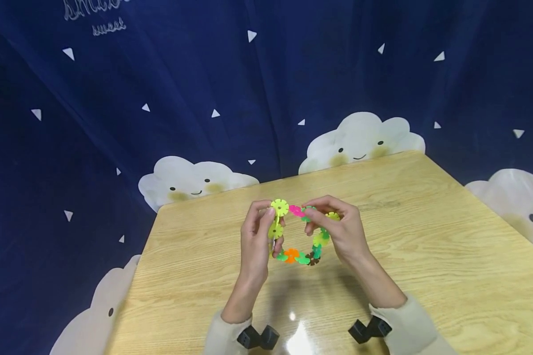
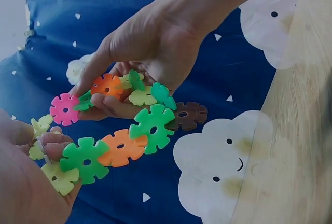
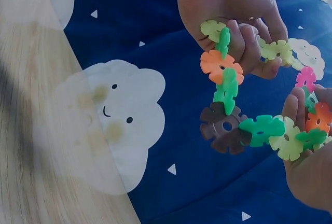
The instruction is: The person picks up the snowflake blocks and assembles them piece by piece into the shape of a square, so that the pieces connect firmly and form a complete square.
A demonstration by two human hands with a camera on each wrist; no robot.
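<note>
Both hands hold up a loop of notched, flower-shaped plastic discs (image 3: 225,123), interlocked one into another, above the table. My left hand (image 1: 255,241) pinches yellow discs (image 1: 280,207) between thumb and fingers at the loop's left side. My right hand (image 1: 344,229) pinches a green disc (image 1: 309,214) beside the pink disc (image 1: 295,210). Whether the pink disc is joined to the yellow one beside it, I cannot tell. Along the bottom hang an orange disc (image 1: 291,255), green ones and a brown disc (image 2: 189,115). Fingers hide part of the right side.
Beneath the hands lies a light wooden table (image 1: 195,256). A dark blue curtain (image 1: 231,74) with white triangles and smiling clouds hangs behind and beside it. Black wrist mounts (image 1: 257,337) sit on both light sleeves.
</note>
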